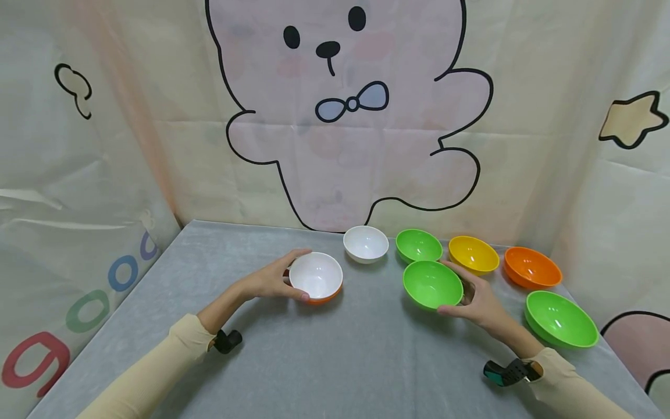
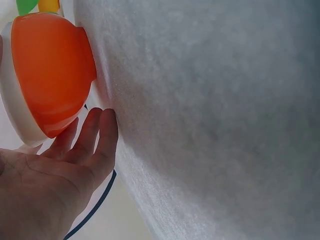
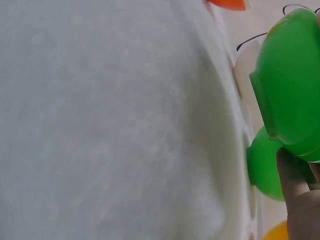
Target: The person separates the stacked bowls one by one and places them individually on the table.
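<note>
My left hand [image 1: 272, 281] grips a white bowl [image 1: 316, 273] nested in an orange bowl [image 2: 52, 70], thumb at the near side and fingers round the far left. In the left wrist view the orange bowl's foot is right at the cloth, and the white rim stands out beyond the orange one. On the other side, my right hand [image 1: 478, 297] holds a green bowl [image 1: 430, 284] by its right side, thumb near the front rim. The right wrist view shows this green bowl [image 3: 292, 85] tilted, its foot raised off the grey cloth.
Along the back of the grey-covered table [image 1: 366, 361] stand a white bowl [image 1: 366, 244], a smaller green bowl [image 1: 419, 245], a yellow bowl [image 1: 473, 255] and an orange bowl [image 1: 532, 267]. A large green bowl [image 1: 561, 319] sits near the right edge. Printed curtains [image 1: 335, 145] hang behind.
</note>
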The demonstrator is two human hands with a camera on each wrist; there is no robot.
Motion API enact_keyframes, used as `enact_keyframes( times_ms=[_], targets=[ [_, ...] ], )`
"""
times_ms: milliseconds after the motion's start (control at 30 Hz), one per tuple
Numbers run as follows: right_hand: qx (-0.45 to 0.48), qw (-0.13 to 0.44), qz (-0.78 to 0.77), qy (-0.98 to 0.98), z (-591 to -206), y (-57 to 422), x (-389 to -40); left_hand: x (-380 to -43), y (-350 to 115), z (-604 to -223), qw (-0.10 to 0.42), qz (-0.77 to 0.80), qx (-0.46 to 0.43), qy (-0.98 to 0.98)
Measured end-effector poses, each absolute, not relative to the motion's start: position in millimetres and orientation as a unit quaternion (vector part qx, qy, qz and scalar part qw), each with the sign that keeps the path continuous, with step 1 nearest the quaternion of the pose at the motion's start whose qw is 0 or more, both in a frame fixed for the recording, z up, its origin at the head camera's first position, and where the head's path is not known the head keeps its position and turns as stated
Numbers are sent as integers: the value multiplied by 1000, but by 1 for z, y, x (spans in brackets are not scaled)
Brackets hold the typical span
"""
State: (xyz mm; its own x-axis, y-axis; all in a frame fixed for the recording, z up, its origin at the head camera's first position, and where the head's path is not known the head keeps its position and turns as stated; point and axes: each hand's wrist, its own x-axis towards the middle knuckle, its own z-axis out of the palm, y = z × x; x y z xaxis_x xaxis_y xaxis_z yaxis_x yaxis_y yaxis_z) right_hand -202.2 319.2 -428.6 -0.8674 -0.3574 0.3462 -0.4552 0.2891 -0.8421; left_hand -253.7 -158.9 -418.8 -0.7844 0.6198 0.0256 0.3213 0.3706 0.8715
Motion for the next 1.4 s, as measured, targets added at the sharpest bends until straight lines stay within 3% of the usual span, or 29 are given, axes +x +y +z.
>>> enact_keyframes(
  times_ms=[467, 967, 1400],
  targets=[
    [203, 39, 511, -835, -432, 350, -186, -255, -159, -417, 158, 484, 291, 810],
    [163, 89, 469, -863, -438, 376, -171, -253, -158, -417, 165, 479, 280, 815],
    [97, 70, 436, -892, -436, 387, -163, -254, -159, -419, 170, 485, 280, 811]
  ],
)
